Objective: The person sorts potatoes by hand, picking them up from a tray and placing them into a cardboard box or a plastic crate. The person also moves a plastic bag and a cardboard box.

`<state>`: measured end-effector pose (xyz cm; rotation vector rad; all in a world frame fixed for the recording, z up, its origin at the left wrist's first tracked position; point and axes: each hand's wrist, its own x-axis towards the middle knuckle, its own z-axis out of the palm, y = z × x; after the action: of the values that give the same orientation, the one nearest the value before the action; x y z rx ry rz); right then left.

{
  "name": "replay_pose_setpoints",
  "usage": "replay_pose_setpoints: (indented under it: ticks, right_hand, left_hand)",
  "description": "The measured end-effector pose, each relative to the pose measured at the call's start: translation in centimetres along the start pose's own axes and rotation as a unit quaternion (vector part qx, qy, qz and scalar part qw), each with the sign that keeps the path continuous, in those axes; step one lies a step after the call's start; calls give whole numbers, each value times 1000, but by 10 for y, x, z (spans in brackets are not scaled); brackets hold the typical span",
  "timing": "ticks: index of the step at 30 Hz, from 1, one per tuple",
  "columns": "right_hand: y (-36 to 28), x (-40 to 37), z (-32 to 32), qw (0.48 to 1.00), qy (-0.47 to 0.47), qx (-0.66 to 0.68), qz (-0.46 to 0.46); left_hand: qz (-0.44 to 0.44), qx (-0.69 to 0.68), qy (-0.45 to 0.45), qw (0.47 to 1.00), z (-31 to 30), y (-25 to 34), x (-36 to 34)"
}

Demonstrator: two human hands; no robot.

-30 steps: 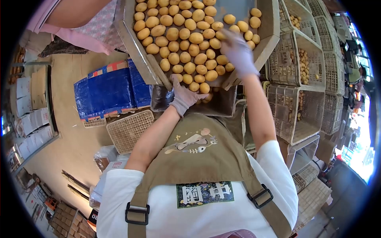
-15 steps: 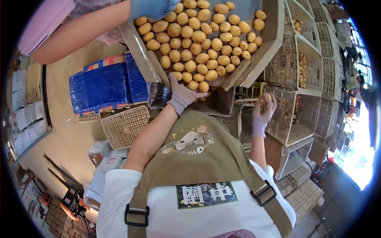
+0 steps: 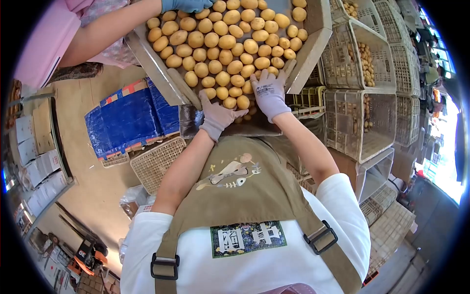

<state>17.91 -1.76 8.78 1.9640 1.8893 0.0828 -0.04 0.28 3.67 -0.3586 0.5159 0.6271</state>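
Observation:
Many round yellow-brown fruits (image 3: 226, 42) lie on a tray with raised wooden sides (image 3: 313, 54). At the tray's narrow near end, my left hand (image 3: 217, 116) rests beside the lowest fruits, gloved, its thumb and fingers apart. My right hand (image 3: 270, 93), also gloved, lies at the right of that opening, fingers spread against the fruits, palm down. Below the opening, between my hands, a dark chute or box (image 3: 254, 129) holds a few fruits. Whether anything is under my right palm is hidden.
A co-worker's blue-gloved hand (image 3: 188, 5) is at the tray's upper left. Stacked plastic crates (image 3: 360, 125), some with fruit, stand at right. A blue-wrapped stack (image 3: 125, 117) and a woven crate (image 3: 157, 161) are at left.
My right hand has come from the crates at right, where it held a fruit, to the tray's opening. My left hand stays by the opening. The view has shifted, and the co-worker's hand sits higher.

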Motion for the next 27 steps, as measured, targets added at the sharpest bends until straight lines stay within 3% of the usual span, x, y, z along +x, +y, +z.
replay_pose_setpoints:
  ticks: [3, 6, 7, 9, 11, 12, 14, 15, 16, 17, 18, 20, 22, 24, 26, 27]
  right_hand:
    - [-1, 14, 18, 1000, -3, 12, -11]
    - [6, 12, 18, 997, 10, 70, -25]
    - [11, 11, 13, 995, 15, 95, -29]
    - [21, 0, -1, 967, 131, 211, -50]
    - [32, -25, -34, 907, 249, 330, -80]
    - [39, -44, -42, 878, 310, 359, -61]
    - [64, -93, -40, 878, 346, 328, 29]
    - [81, -118, -20, 888, 330, 311, 84]
    - [99, -144, 0, 927, 211, 263, 163]
    - [109, -166, 15, 967, 94, 128, 201]
    - [111, -172, 16, 952, -2, 132, 276]
    - [116, -166, 21, 956, 157, 126, 215]
    - [95, -121, -17, 932, 260, 198, 155]
    - [81, -73, -30, 929, 298, 208, 67]
    - [68, -29, -29, 950, 253, 181, 17]
    - [64, -8, -25, 986, 131, 99, 18]
  left_hand:
    - [-12, -20, -50, 998, -8, 3, 2]
    - [-13, -22, 23, 999, -7, 0, 4]
    - [-16, -16, 9, 1000, -5, 0, 3]
    - [-21, -8, -19, 1000, -1, 2, 0]
    - [-15, 6, -28, 999, -11, 1, 6]
    - [-12, 13, -32, 999, -15, 2, 8]
    - [-13, 10, -36, 999, -13, 1, 6]
    - [-15, 9, -38, 999, -11, 1, 7]
    - [-19, -2, -28, 999, -10, 2, 7]
    - [-25, -13, -18, 999, -9, 2, 6]
    - [-31, -22, -7, 999, -9, 1, 7]
    - [-26, -25, -19, 999, -6, 1, 11]
    - [-27, -12, -25, 999, -10, -1, 10]
    - [-24, 11, -36, 999, -16, -3, 15]
    - [-30, 13, -58, 998, -19, -2, 16]
    - [-29, 12, -68, 997, -21, 0, 15]
